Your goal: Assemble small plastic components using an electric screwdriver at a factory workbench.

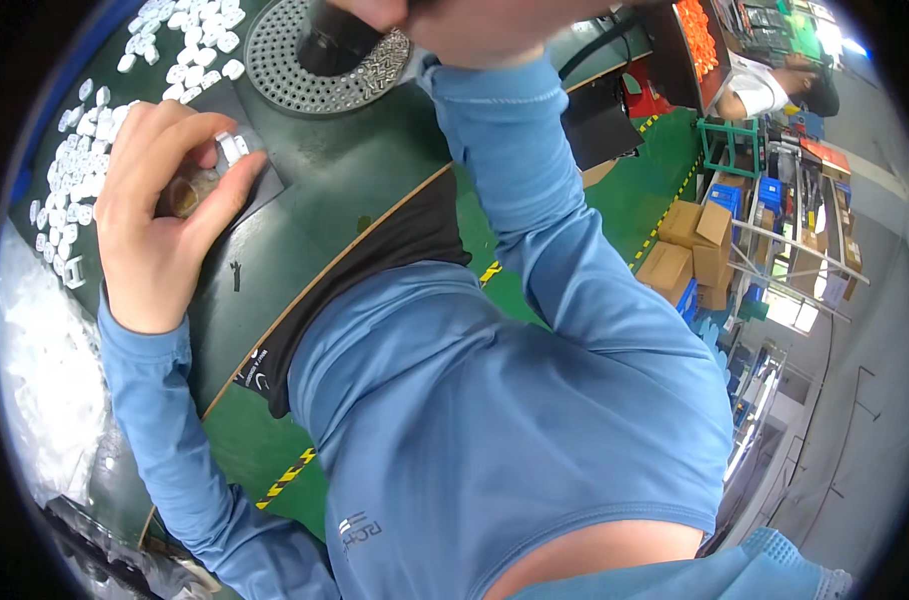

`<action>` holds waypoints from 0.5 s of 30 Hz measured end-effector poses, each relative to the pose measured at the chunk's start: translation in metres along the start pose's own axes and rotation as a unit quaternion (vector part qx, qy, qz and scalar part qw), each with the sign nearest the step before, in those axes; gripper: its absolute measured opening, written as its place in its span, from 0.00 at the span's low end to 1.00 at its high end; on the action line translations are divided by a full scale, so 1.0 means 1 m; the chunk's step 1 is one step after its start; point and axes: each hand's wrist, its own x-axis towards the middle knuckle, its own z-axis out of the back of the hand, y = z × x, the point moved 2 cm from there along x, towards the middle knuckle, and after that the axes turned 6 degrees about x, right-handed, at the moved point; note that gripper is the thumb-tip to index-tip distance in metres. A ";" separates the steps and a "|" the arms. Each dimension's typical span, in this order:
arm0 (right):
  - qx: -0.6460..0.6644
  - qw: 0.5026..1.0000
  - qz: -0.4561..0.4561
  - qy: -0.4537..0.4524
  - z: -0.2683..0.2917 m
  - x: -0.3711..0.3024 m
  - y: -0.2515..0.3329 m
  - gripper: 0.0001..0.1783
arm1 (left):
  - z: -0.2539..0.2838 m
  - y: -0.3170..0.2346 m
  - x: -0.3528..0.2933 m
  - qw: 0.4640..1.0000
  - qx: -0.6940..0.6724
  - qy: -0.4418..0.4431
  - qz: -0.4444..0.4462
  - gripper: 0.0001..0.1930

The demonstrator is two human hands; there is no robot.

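My left hand (149, 215) is closed in a pinch, with a small white plastic part (232, 150) between thumb and fingertips. Beneath it lies a dark flat plate (259, 195); a round yellowish-brown thing (186, 192) shows through the curl of the fingers. At the top edge, my right hand (474, 25) wraps round a black cylindrical tool (336, 45), and the picture's edge cuts off part of the hand. That tool stands over a round metal tray (274, 70) full of holes, with small metal screws (382, 68) heaped on its right side.
Many white plastic parts (79, 165) lie scattered across the green table (324, 150) at the left. A clear plastic bag (49, 370) rests at the near left. A black cable (599, 42) runs right of my right arm. Beyond are cardboard boxes (669, 265) and another person (759, 90).
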 end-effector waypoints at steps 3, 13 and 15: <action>0.070 0.989 -0.109 0.070 0.000 0.003 0.006 0.30 | -0.001 0.001 -0.001 1.000 0.000 0.002 -0.008 0.14; -0.068 0.979 0.107 -0.156 0.001 -0.016 -0.046 0.23 | -0.003 0.001 -0.001 1.000 0.001 0.006 -0.006 0.15; -0.039 0.981 0.167 -0.090 0.004 -0.020 -0.049 0.24 | -0.002 0.001 -0.002 1.000 0.006 0.008 -0.005 0.15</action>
